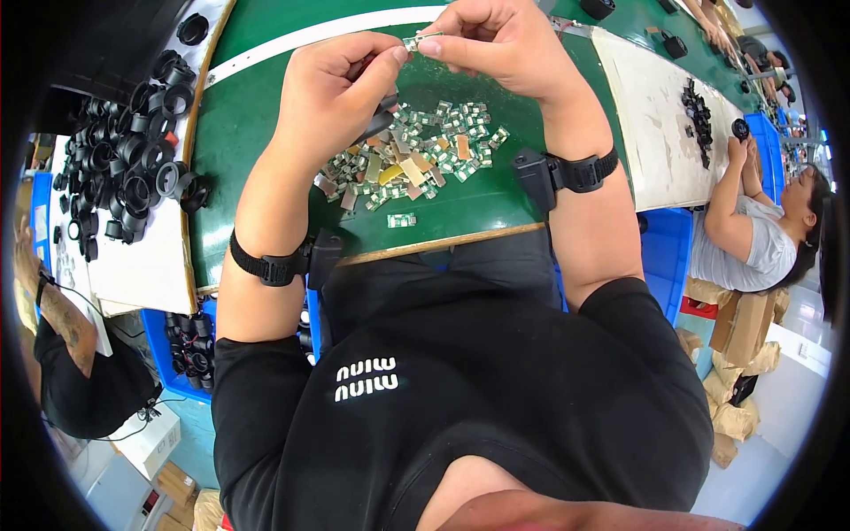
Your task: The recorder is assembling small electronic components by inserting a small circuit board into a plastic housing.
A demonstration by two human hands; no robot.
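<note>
Both your hands pinch one small green chip (420,40), left hand (341,84) and right hand (496,44) grips closed on it, above the chip pile (416,164) mid green table (257,115), toward its far edge.

Dark green surface (266,106) with a white stripe (336,31), small green-and-silver chips (416,155) mixed with tan and yellow pieces, black rings (133,159) on white sheet (142,265), blue bins (666,248), black wrist straps (266,265)
</note>
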